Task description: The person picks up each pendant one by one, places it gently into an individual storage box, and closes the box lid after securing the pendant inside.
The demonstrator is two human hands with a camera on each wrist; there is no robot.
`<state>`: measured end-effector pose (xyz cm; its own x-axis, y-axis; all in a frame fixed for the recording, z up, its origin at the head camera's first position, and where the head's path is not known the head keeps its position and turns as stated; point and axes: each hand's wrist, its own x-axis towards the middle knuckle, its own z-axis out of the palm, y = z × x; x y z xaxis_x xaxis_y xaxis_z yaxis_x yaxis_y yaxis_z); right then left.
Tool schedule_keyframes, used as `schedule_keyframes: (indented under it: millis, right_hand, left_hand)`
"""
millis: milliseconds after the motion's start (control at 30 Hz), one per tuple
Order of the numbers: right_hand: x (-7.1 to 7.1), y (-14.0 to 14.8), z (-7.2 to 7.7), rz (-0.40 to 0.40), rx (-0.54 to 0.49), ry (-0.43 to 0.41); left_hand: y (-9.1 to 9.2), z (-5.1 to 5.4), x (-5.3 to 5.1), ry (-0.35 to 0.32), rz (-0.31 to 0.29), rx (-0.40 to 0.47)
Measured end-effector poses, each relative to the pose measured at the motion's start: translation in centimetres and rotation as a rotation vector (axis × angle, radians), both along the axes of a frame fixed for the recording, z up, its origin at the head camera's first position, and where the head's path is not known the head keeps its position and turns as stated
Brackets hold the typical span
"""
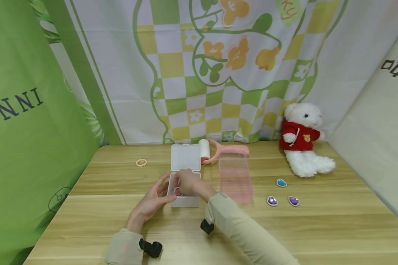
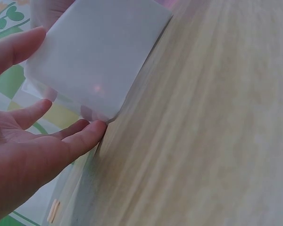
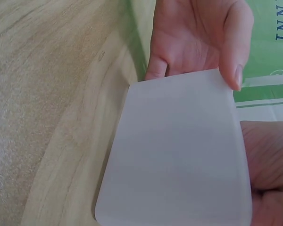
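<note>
The left hand (image 1: 154,200), fingers apart, holds the corner of the white plastic box (image 1: 188,201). The pink gem (image 1: 177,191) is inside, by the right hand (image 1: 187,182); I can't tell if it's pinched. It's likely light, hard, slippery: hold its edges.

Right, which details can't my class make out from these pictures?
Inside of the white box: the right hand covers part in head view; box walls block both wrist views.
Pink gem, full outline: partly covered by that hand, head view.
Tan ring, single or stacked: too small in head view, blurred in left wrist view.
Curtain's "ky" lettering: cut off by head view's top edge.
</note>
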<state>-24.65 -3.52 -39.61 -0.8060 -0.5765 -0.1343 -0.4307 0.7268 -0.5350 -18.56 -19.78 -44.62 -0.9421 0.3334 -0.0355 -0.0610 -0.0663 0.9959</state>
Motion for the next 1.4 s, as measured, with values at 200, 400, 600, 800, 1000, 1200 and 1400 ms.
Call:
schedule_keyframes:
  millis: [200,400,600,800,1000,1200,1400]
  right_hand:
    - [0.1,0.4,0.3,-0.003,-0.026,0.035]
    - [0.3,0.8,0.7,0.023,-0.1,0.073]
    - [0.6,1.9,1.2,0.055,-0.246,0.09]
    - [0.9,4.9,2.8,-0.014,-0.466,-0.025]
    - [0.7,10.2,4.3,-0.092,-0.639,-0.06]
    - [0.6,16.0,3.4,-0.185,-0.662,0.015]
    - [0.6,21.0,1.7,-0.31,-0.642,0.0]
  left_hand:
    - [0.3,0.1,-0.1,-0.001,-0.008,0.006]
    - [0.3,0.0,-0.2,0.003,-0.012,-0.006]
    - [0.1,-0.3,-0.1,-0.005,0.011,-0.01]
    - [0.0,-0.5,0.2,-0.002,0.023,0.012]
    - [0.1,-0.5,0.2,0.005,0.031,0.011]
    - [0.2,-0.3,0.0,-0.002,0.026,0.015]
    - [0.4,-0.2,0.0,0.008,0.016,0.011]
